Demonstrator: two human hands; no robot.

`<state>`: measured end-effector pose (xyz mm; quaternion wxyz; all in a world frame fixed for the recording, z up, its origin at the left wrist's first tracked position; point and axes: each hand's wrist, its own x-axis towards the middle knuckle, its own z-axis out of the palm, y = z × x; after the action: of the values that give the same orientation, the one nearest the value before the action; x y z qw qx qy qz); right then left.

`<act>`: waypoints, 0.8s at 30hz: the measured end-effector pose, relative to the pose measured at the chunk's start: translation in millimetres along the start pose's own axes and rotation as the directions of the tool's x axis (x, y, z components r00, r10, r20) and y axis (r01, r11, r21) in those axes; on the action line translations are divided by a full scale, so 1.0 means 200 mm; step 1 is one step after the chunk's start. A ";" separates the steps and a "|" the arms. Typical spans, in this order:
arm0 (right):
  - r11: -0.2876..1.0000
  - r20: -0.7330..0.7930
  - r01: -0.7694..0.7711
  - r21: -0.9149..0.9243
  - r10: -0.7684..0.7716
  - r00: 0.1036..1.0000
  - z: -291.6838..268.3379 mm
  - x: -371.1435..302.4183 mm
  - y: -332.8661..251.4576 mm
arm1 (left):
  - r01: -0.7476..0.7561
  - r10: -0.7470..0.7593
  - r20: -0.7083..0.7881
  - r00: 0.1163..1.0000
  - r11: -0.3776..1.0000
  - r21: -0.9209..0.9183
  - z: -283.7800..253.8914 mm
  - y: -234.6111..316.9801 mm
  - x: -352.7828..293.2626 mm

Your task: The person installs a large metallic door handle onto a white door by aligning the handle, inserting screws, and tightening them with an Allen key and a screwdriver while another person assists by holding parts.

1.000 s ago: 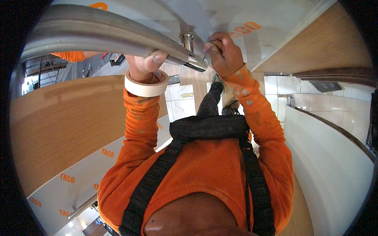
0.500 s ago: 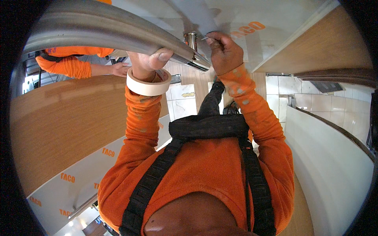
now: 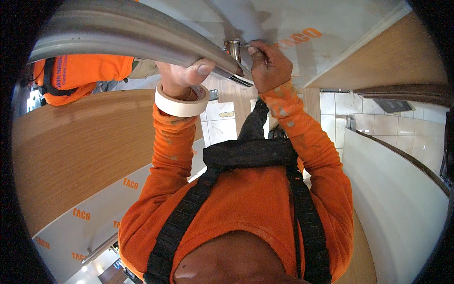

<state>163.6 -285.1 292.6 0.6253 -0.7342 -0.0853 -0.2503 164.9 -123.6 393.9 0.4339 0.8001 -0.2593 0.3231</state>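
A long, thick metal tube handle (image 3: 123, 35) runs from the upper left down to the centre, held off a white panel by a short shiny post (image 3: 232, 49). My left hand (image 3: 185, 75) grips the tube from below near its end; the thumb shows and the other fingers are partly hidden. Around my left wrist hangs a roll of cream tape (image 3: 181, 105). My right hand (image 3: 271, 65) is closed in a pinch beside the post. From its fingertips a thin metal rod (image 3: 245, 46), like a hex key, reaches the post's side; its tip is too small to make out.
The white film-covered panel (image 3: 283, 19) with orange print stands in front of me, a wood-grain panel (image 3: 383, 52) at right. On my left is another wood-grain panel (image 3: 80, 146), with a person in orange (image 3: 90, 73) beyond it. A white panel (image 3: 392, 189) curves along my right.
The person in orange at left has shifted, and their outstretched hand no longer shows. My right hand stays at the post with a slight turn; my left hand and the tube shift slightly in view.
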 end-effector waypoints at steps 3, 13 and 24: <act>1.000 0.022 0.000 -0.022 0.000 1.000 -0.01 0.00 -0.02 | -0.040 0.040 -0.019 0.999 0.998 -0.043 0.03 0.05 0.03; 0.974 0.026 0.180 -0.134 -0.179 0.984 -0.01 0.00 0.01 | -0.076 0.077 -0.051 0.996 0.997 0.025 0.02 0.03 0.01; 0.947 0.061 0.299 -0.117 -0.294 0.954 -0.04 0.04 0.03 | 0.030 -0.033 -0.009 0.999 0.974 -0.225 0.03 0.01 -0.01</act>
<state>170.3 -295.0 291.7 0.5314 -0.7560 -0.1924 -0.3303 163.8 -130.6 391.4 0.5286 0.7476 -0.2786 0.2898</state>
